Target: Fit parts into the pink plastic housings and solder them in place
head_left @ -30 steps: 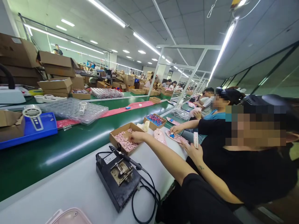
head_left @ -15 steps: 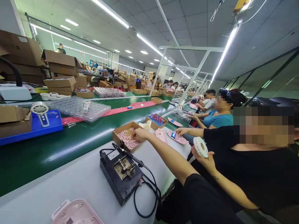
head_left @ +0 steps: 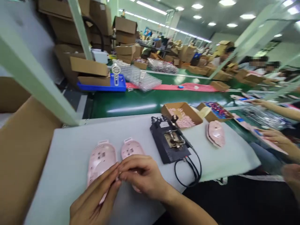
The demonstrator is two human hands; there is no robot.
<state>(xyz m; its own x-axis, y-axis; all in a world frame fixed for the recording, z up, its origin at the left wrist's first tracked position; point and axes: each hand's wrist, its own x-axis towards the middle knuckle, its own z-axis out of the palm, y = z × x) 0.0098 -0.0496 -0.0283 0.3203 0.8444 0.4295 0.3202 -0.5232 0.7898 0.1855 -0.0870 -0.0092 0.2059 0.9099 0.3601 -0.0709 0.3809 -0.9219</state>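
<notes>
My left hand point(head_left: 96, 197) and my right hand point(head_left: 145, 176) meet at the fingertips above two pale pink plastic shells. Between the pinched fingers a tiny pale pink piece point(head_left: 117, 178) just shows, mostly covered. The left shell point(head_left: 102, 154) lies inner side up on the white work surface, partly behind my left hand. Beside it, the second shell point(head_left: 130, 147) is partly hidden under my right hand. To the right stands a black metal-topped device point(head_left: 161, 147) with a black pen-like tool point(head_left: 182, 136) across it. Behind that, a cardboard box point(head_left: 197, 117) holds many small pink parts.
More pink shells point(head_left: 216, 132) lie right of the device, near a box of blue and red parts point(head_left: 217, 112). A green conveyor point(head_left: 131, 103) runs behind the bench. A metal post point(head_left: 47, 75) and large carton point(head_left: 21, 162) border the left. A co-worker's hand point(head_left: 273, 136) works at right.
My right hand has left the box of small pink parts and come back to meet my left hand, which has come into view. The camera has turned left, showing both shells.
</notes>
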